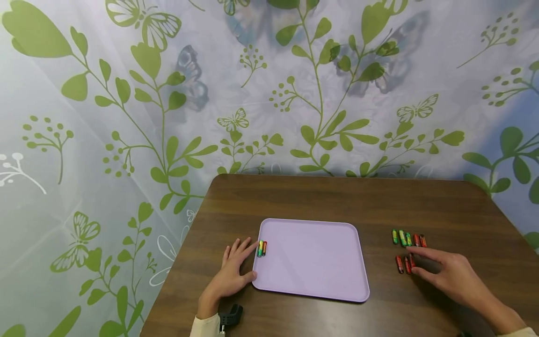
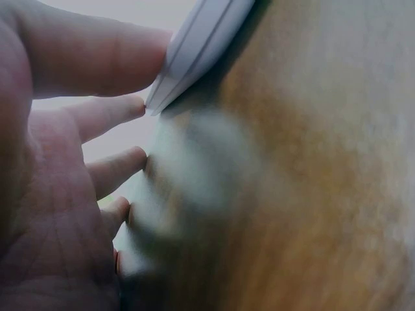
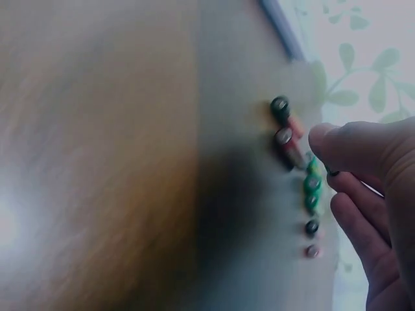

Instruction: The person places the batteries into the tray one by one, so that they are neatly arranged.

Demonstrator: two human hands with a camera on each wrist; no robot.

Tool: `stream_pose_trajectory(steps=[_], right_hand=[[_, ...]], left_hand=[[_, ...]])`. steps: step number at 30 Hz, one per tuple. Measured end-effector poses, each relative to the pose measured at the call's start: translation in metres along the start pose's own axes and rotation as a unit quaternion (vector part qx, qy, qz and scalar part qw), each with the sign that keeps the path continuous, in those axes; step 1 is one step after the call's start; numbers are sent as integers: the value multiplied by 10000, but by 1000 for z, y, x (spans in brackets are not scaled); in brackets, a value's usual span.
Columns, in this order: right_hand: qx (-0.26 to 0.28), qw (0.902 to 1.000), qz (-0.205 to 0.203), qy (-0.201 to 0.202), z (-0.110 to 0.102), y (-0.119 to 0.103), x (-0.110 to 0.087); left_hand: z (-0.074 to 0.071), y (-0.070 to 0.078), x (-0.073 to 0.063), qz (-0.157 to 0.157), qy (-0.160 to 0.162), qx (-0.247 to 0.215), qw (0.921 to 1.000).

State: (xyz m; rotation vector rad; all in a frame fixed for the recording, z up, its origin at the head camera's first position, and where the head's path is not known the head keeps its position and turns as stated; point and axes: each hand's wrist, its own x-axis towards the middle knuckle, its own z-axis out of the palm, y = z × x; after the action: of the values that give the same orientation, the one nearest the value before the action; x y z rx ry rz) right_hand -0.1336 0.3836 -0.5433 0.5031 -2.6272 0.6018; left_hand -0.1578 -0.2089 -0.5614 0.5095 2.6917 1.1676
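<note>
A lilac tray (image 1: pixel 311 260) lies on the brown table, with a green battery (image 1: pixel 260 248) and a red battery (image 1: pixel 264 248) side by side at its left edge. My left hand (image 1: pixel 233 270) rests against that edge, fingers spread, thumb touching the rim (image 2: pixel 194 55). At the right, my right hand (image 1: pixel 455 276) pinches a red battery (image 1: pixel 412 260) between thumb and index finger; mostly the dark end (image 3: pixel 334 173) shows in the right wrist view. Beside it lie two red batteries (image 1: pixel 399 264). A row behind them has green batteries (image 1: pixel 402 238) and red batteries (image 1: pixel 417 240).
The wooden table (image 1: pixel 303 196) has rounded far corners. Behind it hangs a pale curtain (image 1: pixel 261 117) printed with green leaves and butterflies. A black band (image 1: pixel 231 316) is around the left wrist.
</note>
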Motion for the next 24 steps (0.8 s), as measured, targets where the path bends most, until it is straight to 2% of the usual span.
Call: stream_pose_trajectory(steps=[4, 10, 16, 24], right_hand=[[-5, 9998, -165, 117, 1, -9, 10], [197, 9991, -378, -1, 9, -24, 26], [495, 9956, -801, 17, 23, -41, 44], [809, 9914, -1031, -23, 43, -66, 70]], left_hand=[[0, 0, -1, 3, 6, -6, 10000], [0, 0, -1, 19, 16, 19, 10000], [0, 0, 0, 6, 29, 64, 10000], [0, 0, 0, -22, 24, 43, 10000]])
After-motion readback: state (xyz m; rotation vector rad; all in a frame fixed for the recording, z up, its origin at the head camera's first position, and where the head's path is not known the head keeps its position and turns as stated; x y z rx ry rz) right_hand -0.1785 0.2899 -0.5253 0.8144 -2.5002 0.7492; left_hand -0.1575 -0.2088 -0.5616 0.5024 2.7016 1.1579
